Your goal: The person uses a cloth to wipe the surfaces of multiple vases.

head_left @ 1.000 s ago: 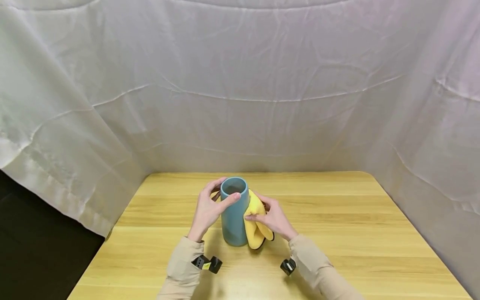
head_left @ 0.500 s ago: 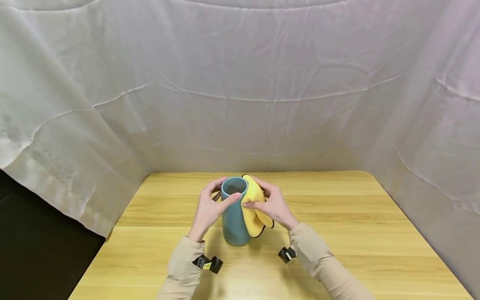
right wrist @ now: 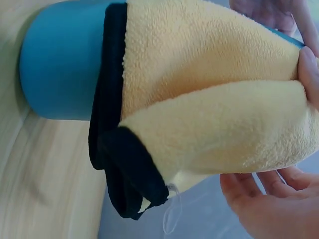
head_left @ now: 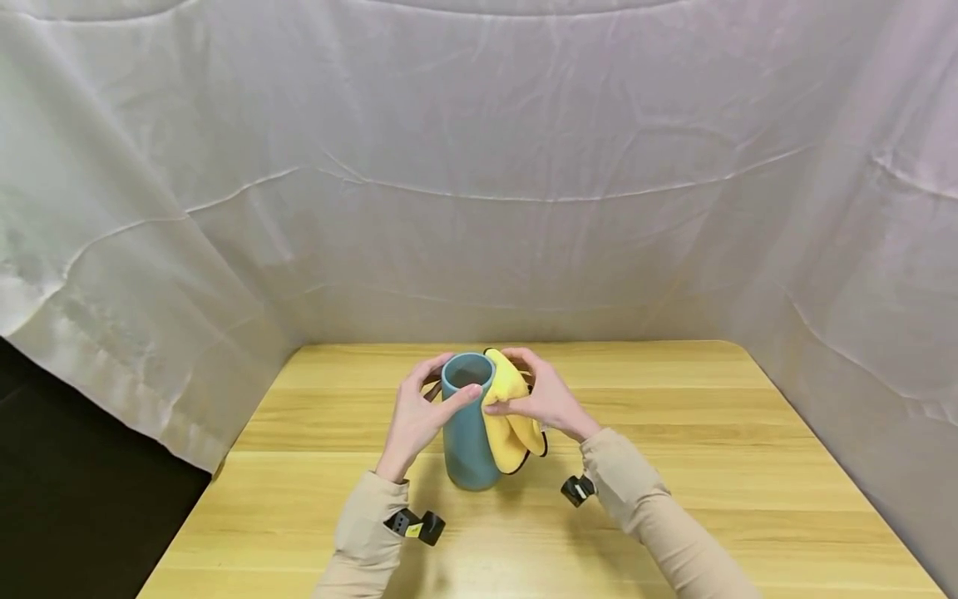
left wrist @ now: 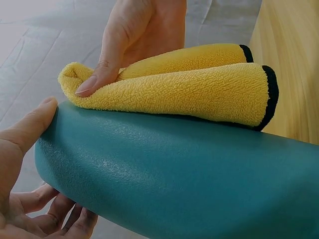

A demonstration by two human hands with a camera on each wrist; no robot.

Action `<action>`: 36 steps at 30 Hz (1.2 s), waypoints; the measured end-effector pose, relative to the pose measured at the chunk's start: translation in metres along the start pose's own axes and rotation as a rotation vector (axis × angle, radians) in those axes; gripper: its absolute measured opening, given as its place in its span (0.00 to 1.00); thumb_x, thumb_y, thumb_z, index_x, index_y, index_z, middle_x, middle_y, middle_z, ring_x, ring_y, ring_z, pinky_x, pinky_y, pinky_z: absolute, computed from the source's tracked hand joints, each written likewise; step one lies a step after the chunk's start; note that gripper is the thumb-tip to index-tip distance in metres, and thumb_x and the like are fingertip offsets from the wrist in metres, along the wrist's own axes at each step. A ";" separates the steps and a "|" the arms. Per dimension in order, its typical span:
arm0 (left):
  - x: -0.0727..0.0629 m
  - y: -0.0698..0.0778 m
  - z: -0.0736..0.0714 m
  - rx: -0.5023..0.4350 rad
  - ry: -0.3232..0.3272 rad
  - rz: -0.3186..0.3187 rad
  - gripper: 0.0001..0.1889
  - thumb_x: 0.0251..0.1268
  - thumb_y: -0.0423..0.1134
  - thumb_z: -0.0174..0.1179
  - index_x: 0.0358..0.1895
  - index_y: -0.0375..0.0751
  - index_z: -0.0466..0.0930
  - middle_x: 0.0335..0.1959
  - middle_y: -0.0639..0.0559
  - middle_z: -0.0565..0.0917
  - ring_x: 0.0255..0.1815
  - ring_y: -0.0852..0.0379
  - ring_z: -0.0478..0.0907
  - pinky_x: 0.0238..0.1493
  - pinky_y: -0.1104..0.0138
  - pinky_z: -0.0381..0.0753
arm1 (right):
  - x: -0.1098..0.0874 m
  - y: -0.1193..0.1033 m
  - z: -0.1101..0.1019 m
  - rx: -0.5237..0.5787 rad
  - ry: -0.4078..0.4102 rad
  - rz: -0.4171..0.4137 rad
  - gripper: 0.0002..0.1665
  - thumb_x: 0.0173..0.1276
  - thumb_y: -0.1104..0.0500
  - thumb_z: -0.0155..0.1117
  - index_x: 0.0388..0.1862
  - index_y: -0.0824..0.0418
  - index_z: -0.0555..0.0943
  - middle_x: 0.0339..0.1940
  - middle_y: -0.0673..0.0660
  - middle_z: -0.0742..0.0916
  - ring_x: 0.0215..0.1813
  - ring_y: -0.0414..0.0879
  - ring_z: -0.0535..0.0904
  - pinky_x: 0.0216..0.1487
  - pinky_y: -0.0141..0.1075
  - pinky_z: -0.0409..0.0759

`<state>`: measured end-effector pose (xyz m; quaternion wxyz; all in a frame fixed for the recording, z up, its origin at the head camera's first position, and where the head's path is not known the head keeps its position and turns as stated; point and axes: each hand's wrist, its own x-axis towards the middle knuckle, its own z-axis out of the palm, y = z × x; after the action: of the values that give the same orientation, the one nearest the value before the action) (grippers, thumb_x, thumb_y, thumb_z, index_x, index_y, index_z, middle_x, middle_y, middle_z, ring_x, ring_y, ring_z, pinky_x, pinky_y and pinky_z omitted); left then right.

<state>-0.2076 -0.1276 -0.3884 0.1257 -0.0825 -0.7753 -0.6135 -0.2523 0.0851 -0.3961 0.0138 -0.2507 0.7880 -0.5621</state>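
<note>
A tall teal vase (head_left: 468,453) stands upright on the table, its round mouth facing up. My left hand (head_left: 416,418) grips it near the top, thumb across the front of the rim and fingers round the far left side. Against the vase's right side lies a yellow plush cloth (head_left: 503,437) with black edging. My right hand (head_left: 550,401) pinches this cloth near the rim, thumb in front and fingers behind. In the left wrist view the thumb presses into a fold of the cloth (left wrist: 184,92). Its lower end hangs loose in two flaps, with a clear loop showing in the right wrist view.
The wooden table (head_left: 674,466) extends to both sides of the vase. Behind and beside it hang pale grey curtains (head_left: 524,249). A dark area (head_left: 75,491) lies past the table's left edge. Small black cameras sit at both wrists.
My right hand has slid the cloth up the vase's side to the rim. Since half a second ago its wrist has shifted slightly right. The left hand keeps its hold.
</note>
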 end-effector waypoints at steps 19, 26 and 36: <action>-0.001 0.000 0.000 -0.012 -0.012 -0.017 0.33 0.54 0.42 0.76 0.65 0.44 0.77 0.59 0.45 0.80 0.61 0.48 0.75 0.71 0.47 0.74 | -0.025 0.057 0.019 -0.054 -0.055 0.056 0.51 0.51 0.57 0.84 0.73 0.61 0.69 0.65 0.62 0.81 0.61 0.57 0.81 0.63 0.48 0.82; 0.001 -0.001 0.000 -0.003 -0.012 -0.019 0.32 0.55 0.43 0.76 0.65 0.45 0.77 0.58 0.46 0.81 0.61 0.49 0.74 0.72 0.48 0.73 | -0.028 0.064 0.022 -0.002 -0.049 0.047 0.52 0.52 0.55 0.83 0.75 0.57 0.69 0.66 0.61 0.82 0.57 0.52 0.84 0.55 0.33 0.84; 0.001 -0.001 0.001 -0.015 -0.017 -0.021 0.32 0.55 0.42 0.76 0.65 0.45 0.77 0.59 0.45 0.80 0.62 0.48 0.74 0.72 0.46 0.73 | -0.017 0.040 0.014 0.069 0.014 -0.007 0.48 0.52 0.62 0.82 0.73 0.54 0.72 0.63 0.60 0.83 0.52 0.46 0.82 0.51 0.35 0.84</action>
<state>-0.2092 -0.1271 -0.3891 0.1121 -0.0803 -0.7725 -0.6199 -0.2484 0.0893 -0.4416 0.0151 -0.2490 0.7674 -0.5906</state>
